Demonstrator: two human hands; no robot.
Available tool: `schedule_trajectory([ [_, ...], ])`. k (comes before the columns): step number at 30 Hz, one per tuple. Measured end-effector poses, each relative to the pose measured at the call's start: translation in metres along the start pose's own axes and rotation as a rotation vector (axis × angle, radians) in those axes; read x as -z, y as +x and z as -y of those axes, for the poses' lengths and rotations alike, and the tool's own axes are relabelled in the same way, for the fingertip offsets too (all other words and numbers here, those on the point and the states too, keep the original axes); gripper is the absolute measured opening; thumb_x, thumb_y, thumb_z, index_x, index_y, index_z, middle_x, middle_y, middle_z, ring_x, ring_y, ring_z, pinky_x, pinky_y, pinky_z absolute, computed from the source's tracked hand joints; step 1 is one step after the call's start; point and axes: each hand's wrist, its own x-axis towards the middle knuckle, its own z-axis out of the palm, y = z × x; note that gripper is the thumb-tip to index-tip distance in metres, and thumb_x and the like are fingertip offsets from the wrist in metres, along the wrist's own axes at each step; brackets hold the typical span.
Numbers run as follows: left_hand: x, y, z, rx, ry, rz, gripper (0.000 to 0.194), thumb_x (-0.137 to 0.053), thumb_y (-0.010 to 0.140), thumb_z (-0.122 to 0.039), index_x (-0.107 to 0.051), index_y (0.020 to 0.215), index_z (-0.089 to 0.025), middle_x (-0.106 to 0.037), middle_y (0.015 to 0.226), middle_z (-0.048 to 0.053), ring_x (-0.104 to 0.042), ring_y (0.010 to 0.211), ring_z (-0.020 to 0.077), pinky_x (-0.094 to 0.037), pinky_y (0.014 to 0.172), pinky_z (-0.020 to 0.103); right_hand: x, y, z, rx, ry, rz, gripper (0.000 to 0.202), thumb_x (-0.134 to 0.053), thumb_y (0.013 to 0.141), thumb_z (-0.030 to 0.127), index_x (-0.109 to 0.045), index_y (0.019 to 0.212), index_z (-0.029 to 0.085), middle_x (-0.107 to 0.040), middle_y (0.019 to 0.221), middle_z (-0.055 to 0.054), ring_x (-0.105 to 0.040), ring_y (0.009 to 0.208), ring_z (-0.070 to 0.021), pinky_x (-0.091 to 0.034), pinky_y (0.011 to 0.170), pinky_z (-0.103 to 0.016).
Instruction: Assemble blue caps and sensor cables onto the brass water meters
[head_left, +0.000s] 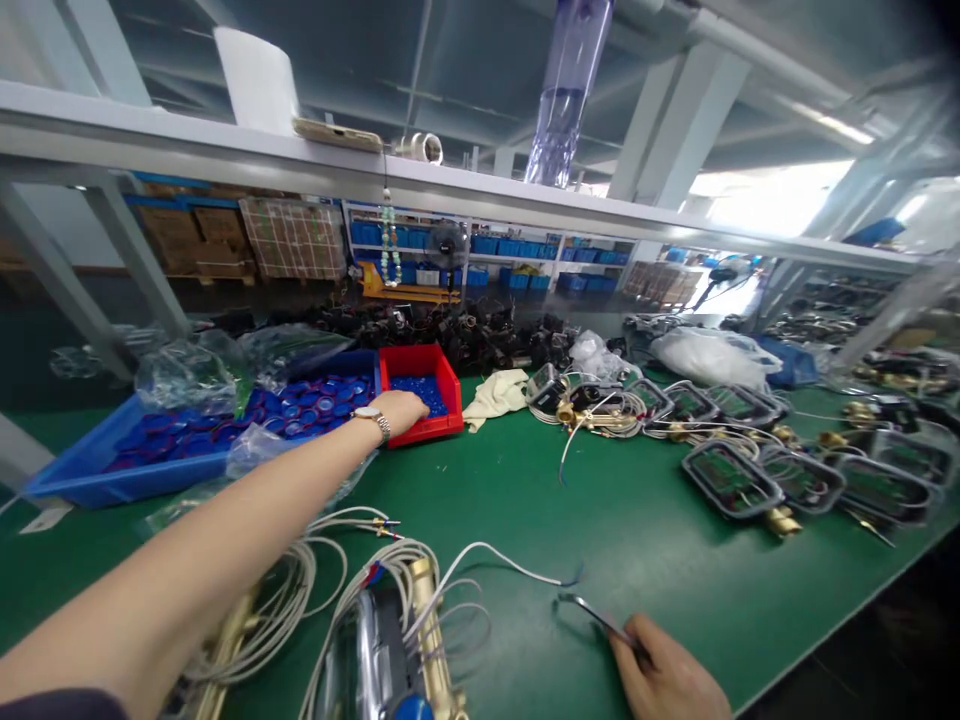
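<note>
My left hand (401, 410), a watch on its wrist, reaches into a red bin (424, 432) holding small blue parts (420, 386). Its fingers are curled down among them, and whatever lies between the fingertips is hidden. At the lower right, my right hand (664, 670) is closed around a slim metal tool (592, 612) with a hooked end, pointing left. Between my arms, near the front edge, lies a meter unit with a clear cover (367, 655). Beside it are a brass pipe fitting (429, 635) and coiled grey cables (300, 590).
A blue tray (135, 487) of blue round caps (300, 408) adjoins the red bin. Several open meter housings (731, 480) lie on the right of the green table (517, 520). A cream cloth (496, 397) rests behind. An overhead shelf (465, 190) carries a water bottle (566, 100).
</note>
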Motion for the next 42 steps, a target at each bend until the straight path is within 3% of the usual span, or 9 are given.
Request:
schedule_trajectory([
  [9, -0.018, 0.046, 0.019, 0.113, -0.010, 0.064, 0.034, -0.062, 0.095, -0.038, -0.061, 0.122, -0.016, -0.064, 0.121, 0.009, -0.065, 0.104, 0.0215, -0.057, 0.089, 0.043, -0.002, 0.005, 0.001, 0.019, -0.008, -0.045, 0.054, -0.039, 0.101, 0.058, -0.051, 0.062, 0.023, -0.055, 0.053, 0.004, -0.056, 0.046, -0.0118, -0.034, 0.052, -0.026],
  [17, -0.009, 0.026, 0.011, 0.049, 0.004, -0.103, 0.027, -0.061, 0.095, -0.038, -0.065, 0.110, -0.017, -0.066, 0.111, 0.007, -0.064, 0.101, 0.0203, -0.054, 0.090, 0.042, 0.007, 0.003, 0.012, -0.111, 0.038, 0.029, 0.056, -0.032, 0.102, 0.060, -0.051, 0.065, 0.023, -0.056, 0.055, 0.001, -0.055, 0.053, -0.0149, -0.031, 0.057, -0.027],
  [21, 0.018, -0.016, -0.011, 0.030, -0.034, -0.349, 0.020, -0.056, 0.094, -0.037, -0.069, 0.094, -0.021, -0.069, 0.090, 0.007, -0.059, 0.105, 0.0266, -0.041, 0.097, 0.047, 0.011, 0.002, 0.014, -0.142, 0.026, 0.073, 0.052, -0.034, 0.101, 0.056, -0.052, 0.066, 0.022, -0.058, 0.057, 0.000, -0.057, 0.055, -0.0163, -0.028, 0.057, -0.028],
  [24, 0.039, -0.068, -0.035, 0.030, -0.097, -0.494, 0.024, -0.053, 0.094, -0.043, -0.070, 0.094, -0.025, -0.071, 0.093, 0.005, -0.059, 0.102, 0.0245, -0.036, 0.097, 0.045, 0.014, 0.002, 0.013, -0.134, 0.016, 0.108, 0.047, -0.039, 0.100, 0.052, -0.054, 0.067, 0.022, -0.060, 0.059, -0.001, -0.057, 0.056, -0.0166, -0.026, 0.057, -0.028],
  [26, 0.050, -0.112, -0.053, 0.034, -0.182, -0.547, 0.022, -0.055, 0.093, -0.042, -0.070, 0.093, -0.026, -0.073, 0.094, 0.001, -0.061, 0.095, 0.0210, -0.039, 0.093, 0.041, 0.016, 0.002, 0.011, -0.146, 0.012, 0.146, 0.042, -0.046, 0.098, 0.051, -0.056, 0.070, 0.022, -0.062, 0.061, 0.000, -0.057, 0.057, -0.0163, -0.025, 0.057, -0.027],
  [28, 0.057, -0.159, -0.071, 0.019, -0.474, -0.587, 0.017, -0.063, 0.088, -0.040, -0.071, 0.087, -0.025, -0.073, 0.088, -0.001, -0.063, 0.087, 0.0183, -0.043, 0.087, 0.036, 0.018, 0.002, 0.010, -0.170, -0.002, 0.194, 0.038, -0.052, 0.096, 0.051, -0.059, 0.072, 0.022, -0.063, 0.064, 0.000, -0.057, 0.058, -0.0157, -0.022, 0.055, -0.026],
  [30, 0.058, -0.206, -0.088, 0.023, -0.698, -0.528, 0.014, -0.069, 0.085, -0.038, -0.072, 0.087, -0.025, -0.073, 0.087, -0.001, -0.065, 0.083, 0.0168, -0.047, 0.082, 0.032, 0.019, 0.003, 0.009, -0.186, -0.025, 0.231, 0.035, -0.054, 0.095, 0.050, -0.062, 0.075, 0.023, -0.064, 0.065, 0.000, -0.054, 0.057, -0.0153, -0.020, 0.054, -0.026],
  [36, 0.020, -0.307, -0.131, 0.159, -0.998, -0.387, 0.008, -0.075, 0.083, -0.032, -0.074, 0.085, -0.024, -0.071, 0.084, 0.000, -0.064, 0.080, 0.0156, -0.049, 0.077, 0.030, 0.027, 0.004, 0.014, -0.225, -0.053, 0.254, 0.033, -0.054, 0.095, 0.049, -0.065, 0.079, 0.022, -0.064, 0.068, -0.002, -0.045, 0.054, -0.0139, -0.018, 0.053, -0.026],
  [42, -0.028, -0.330, -0.163, 0.355, -1.176, -0.509, 0.014, -0.072, 0.087, -0.036, -0.075, 0.086, -0.023, -0.072, 0.083, 0.003, -0.065, 0.079, 0.0172, -0.051, 0.074, 0.031, 0.029, 0.003, 0.016, -0.235, -0.053, 0.229, 0.033, -0.056, 0.094, 0.049, -0.066, 0.078, 0.021, -0.062, 0.067, -0.002, -0.038, 0.052, -0.0127, -0.017, 0.053, -0.027],
])
